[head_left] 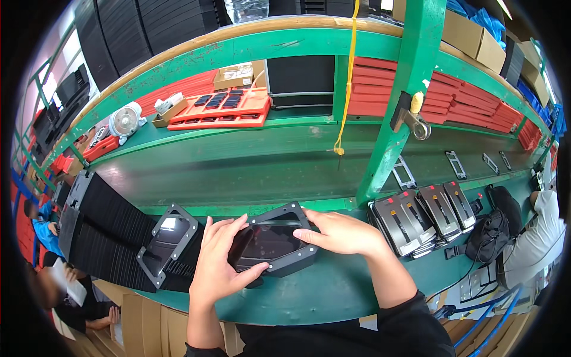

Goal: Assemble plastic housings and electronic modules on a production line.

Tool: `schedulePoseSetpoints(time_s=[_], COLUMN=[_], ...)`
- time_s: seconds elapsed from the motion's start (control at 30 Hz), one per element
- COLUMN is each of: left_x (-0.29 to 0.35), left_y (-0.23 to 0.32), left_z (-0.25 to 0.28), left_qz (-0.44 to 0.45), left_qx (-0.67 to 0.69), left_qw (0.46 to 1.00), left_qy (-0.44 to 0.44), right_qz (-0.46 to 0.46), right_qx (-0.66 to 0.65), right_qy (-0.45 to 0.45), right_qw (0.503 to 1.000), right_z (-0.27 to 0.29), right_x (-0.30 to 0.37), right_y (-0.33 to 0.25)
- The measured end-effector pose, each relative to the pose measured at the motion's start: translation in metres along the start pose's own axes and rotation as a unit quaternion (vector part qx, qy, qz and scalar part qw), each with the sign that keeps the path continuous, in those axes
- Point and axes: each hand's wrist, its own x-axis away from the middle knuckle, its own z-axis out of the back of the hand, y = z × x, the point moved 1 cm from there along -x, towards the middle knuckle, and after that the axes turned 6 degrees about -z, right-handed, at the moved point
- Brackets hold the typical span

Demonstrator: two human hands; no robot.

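Close in front of me is a black angular frame (pixel 292 260) with pale dots at its corners and a dark glossy panel (pixel 270 241) inside. My left hand (pixel 219 256) spans its left end, the thumb along the near rim and the fingers toward the far side. At the far right corner, my right hand (pixel 345 232) grips the frame with its thumb over the top; some of its fingers are hidden. A narrow dark glossy edge beside my left fingers looks tilted. Left of my left hand, a similar black frame (pixel 168 244) lies on black stacked trays.
Tall stacks of black trays (pixel 107 235) stand at left. Grey panels with red tabs (pixel 410 220) are piled at right, near a black bag (pixel 488 238). Silver frames (pixel 456 165) lie on the green conveyor belt (pixel 250 157). A green post (pixel 392 137) rises ahead; people sit on both sides.
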Motion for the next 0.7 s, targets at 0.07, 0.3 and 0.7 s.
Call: schedulePoseSetpoints(time_s=[0.07,0.3,0.7], left_x=[0.001,0.006,0.047], left_y=[0.0,0.001,-0.034], left_z=[0.0,0.006,0.018], left_qz=[-0.002,0.006,0.127], left_qx=[-0.008,-0.015,0.201], left_qw=[1.0,0.999,0.971], left_qy=[0.002,0.032,-0.032], right_qz=[-0.001,0.0,-0.119], right_qx=[-0.001,-0.021,0.045], right_qy=[-0.017,-0.059,0.032], right_qw=[1.0,0.998,0.991], right_z=[0.0,0.007,0.048], right_x=[0.0,0.0,0.021], right_y=[0.0,-0.009,-0.005])
